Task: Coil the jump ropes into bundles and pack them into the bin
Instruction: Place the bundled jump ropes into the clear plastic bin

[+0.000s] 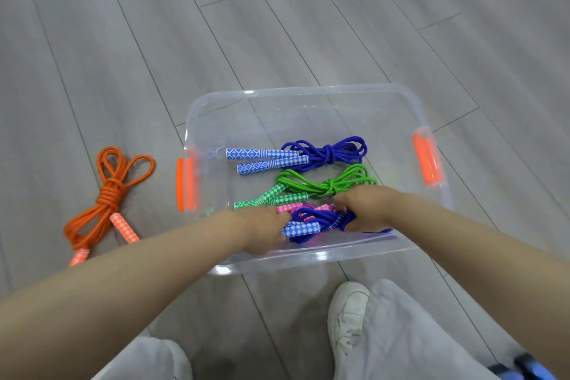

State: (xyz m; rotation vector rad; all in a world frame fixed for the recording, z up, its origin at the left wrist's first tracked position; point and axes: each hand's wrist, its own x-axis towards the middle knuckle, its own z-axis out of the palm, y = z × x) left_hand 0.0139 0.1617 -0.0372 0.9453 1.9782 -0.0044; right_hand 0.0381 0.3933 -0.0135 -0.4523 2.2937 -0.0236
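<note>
A clear plastic bin (308, 92) with orange latches stands on the floor. Inside lie a coiled blue jump rope (327, 153) at the back, a coiled green rope (327, 187) in the middle and a pink rope (290, 208) near the front, mostly hidden. On top of the pink rope sits a second blue bundle (311, 225). My left hand (265, 228) grips its patterned handle end. My right hand (364, 207) grips its coiled cord end. Both hands are inside the bin at its near wall. An orange coiled rope (108, 194) lies on the floor left of the bin.
Grey wood-plank floor (308, 9) surrounds the bin. My white shoe (348, 321) and grey trouser legs are just below the bin's near edge. The bin's orange latches (427, 154) stick out on the left and right sides.
</note>
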